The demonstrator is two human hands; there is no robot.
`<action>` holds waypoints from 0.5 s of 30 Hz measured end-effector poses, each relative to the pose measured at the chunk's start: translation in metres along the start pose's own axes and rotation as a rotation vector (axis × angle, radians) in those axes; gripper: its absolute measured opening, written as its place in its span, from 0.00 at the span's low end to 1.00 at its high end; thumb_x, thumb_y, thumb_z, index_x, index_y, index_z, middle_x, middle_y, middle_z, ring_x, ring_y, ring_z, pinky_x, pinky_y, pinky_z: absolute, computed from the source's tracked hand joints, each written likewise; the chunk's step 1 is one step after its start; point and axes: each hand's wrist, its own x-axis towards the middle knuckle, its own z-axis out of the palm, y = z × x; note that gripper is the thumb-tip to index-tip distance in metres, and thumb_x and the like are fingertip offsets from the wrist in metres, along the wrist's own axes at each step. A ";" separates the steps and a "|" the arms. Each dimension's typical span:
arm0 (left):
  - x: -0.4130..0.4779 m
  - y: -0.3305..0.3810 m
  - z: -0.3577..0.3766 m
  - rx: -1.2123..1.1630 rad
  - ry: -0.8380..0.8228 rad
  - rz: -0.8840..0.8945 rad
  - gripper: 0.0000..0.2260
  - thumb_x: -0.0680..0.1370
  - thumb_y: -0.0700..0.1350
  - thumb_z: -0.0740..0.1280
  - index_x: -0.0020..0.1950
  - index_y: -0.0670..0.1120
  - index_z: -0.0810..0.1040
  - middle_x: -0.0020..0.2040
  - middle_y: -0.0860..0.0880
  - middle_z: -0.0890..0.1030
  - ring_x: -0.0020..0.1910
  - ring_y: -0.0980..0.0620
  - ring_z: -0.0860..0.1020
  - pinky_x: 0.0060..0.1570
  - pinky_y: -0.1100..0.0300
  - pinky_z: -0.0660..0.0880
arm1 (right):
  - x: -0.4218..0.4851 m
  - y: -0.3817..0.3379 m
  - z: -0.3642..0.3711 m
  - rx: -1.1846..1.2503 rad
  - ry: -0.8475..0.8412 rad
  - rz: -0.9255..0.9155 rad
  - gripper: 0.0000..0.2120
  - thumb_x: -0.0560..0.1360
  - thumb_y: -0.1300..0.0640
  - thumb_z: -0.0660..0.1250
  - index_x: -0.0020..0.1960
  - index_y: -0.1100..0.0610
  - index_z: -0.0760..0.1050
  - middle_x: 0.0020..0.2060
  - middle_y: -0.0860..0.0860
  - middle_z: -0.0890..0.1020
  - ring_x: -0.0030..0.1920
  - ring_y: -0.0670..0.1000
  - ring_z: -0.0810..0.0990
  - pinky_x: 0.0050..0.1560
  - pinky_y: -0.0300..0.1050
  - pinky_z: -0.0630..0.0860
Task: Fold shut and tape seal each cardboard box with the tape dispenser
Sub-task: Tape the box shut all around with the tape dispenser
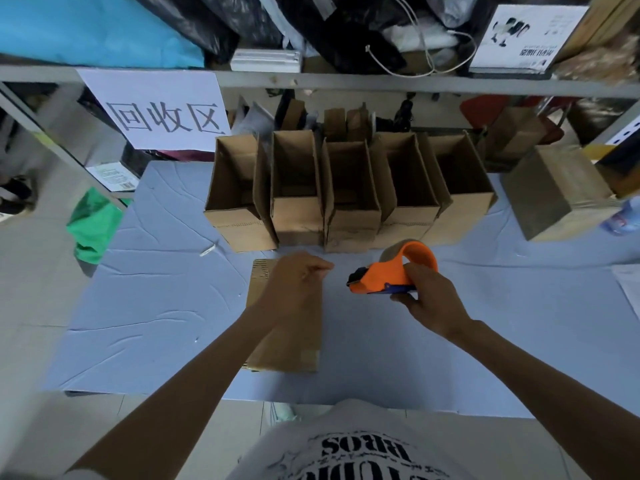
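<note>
Box (287, 327) is lying flat on the table (156, 289) under the left hand (294, 282), fingers curling, pinching tape or nothing, I cannot tell. Right hand (426, 299) is gripping the dispenser (391, 275) beside it. Unheld, the box risks sliding, skewing the tape

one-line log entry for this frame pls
right hand: grips tape dispenser | left hand: curled over near box | tape on near box: cannot tell | back row: five open boxes
</note>
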 end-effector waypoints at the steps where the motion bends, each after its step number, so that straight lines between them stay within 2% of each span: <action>1: 0.002 0.005 0.004 0.058 -0.055 -0.043 0.13 0.75 0.42 0.66 0.58 0.44 0.80 0.53 0.42 0.81 0.54 0.45 0.79 0.58 0.51 0.75 | 0.001 -0.001 0.001 0.004 -0.003 -0.010 0.13 0.66 0.62 0.77 0.43 0.60 0.73 0.35 0.53 0.76 0.33 0.54 0.75 0.31 0.44 0.69; 3: 0.006 0.012 0.008 0.237 -0.134 -0.075 0.17 0.77 0.39 0.65 0.66 0.42 0.74 0.61 0.40 0.77 0.60 0.43 0.74 0.62 0.54 0.69 | 0.001 -0.005 0.002 0.005 -0.008 -0.034 0.14 0.65 0.62 0.78 0.43 0.59 0.73 0.34 0.51 0.76 0.32 0.49 0.72 0.31 0.37 0.65; 5: 0.009 0.019 0.009 0.189 -0.156 -0.052 0.20 0.78 0.38 0.65 0.70 0.46 0.70 0.65 0.42 0.74 0.61 0.47 0.73 0.64 0.54 0.68 | 0.000 -0.008 0.002 0.004 -0.022 -0.056 0.15 0.64 0.62 0.79 0.43 0.59 0.73 0.34 0.51 0.76 0.33 0.46 0.70 0.33 0.32 0.61; 7: 0.010 0.021 0.011 0.105 -0.186 -0.024 0.19 0.78 0.38 0.64 0.69 0.50 0.71 0.67 0.49 0.73 0.64 0.53 0.71 0.65 0.56 0.67 | -0.001 -0.010 0.002 0.010 -0.032 -0.076 0.16 0.63 0.63 0.79 0.43 0.59 0.73 0.34 0.51 0.77 0.32 0.47 0.72 0.33 0.33 0.63; 9: 0.012 0.021 0.013 0.088 -0.239 0.008 0.16 0.78 0.38 0.64 0.64 0.51 0.74 0.62 0.56 0.75 0.62 0.57 0.72 0.63 0.58 0.68 | -0.001 -0.011 0.001 0.012 -0.035 -0.092 0.16 0.62 0.63 0.79 0.42 0.59 0.73 0.34 0.52 0.77 0.31 0.50 0.74 0.33 0.37 0.65; 11: 0.014 0.023 0.013 0.096 -0.268 0.031 0.11 0.77 0.38 0.66 0.55 0.52 0.77 0.52 0.60 0.78 0.53 0.63 0.76 0.57 0.60 0.73 | 0.001 -0.011 -0.001 0.021 -0.045 -0.094 0.16 0.62 0.63 0.79 0.42 0.59 0.73 0.34 0.51 0.77 0.32 0.48 0.72 0.33 0.34 0.63; 13: 0.015 0.024 0.012 0.085 -0.253 0.043 0.07 0.77 0.39 0.67 0.48 0.52 0.78 0.45 0.61 0.78 0.47 0.64 0.77 0.50 0.66 0.74 | 0.002 -0.012 -0.004 0.032 -0.061 -0.092 0.15 0.63 0.62 0.79 0.43 0.59 0.73 0.35 0.52 0.77 0.32 0.48 0.72 0.34 0.35 0.64; 15: 0.014 0.027 0.011 0.080 -0.223 0.049 0.04 0.76 0.40 0.68 0.46 0.49 0.78 0.43 0.58 0.79 0.44 0.63 0.78 0.46 0.69 0.73 | 0.003 -0.014 -0.007 0.045 -0.095 -0.072 0.14 0.65 0.61 0.78 0.44 0.60 0.74 0.37 0.53 0.78 0.33 0.51 0.75 0.35 0.41 0.68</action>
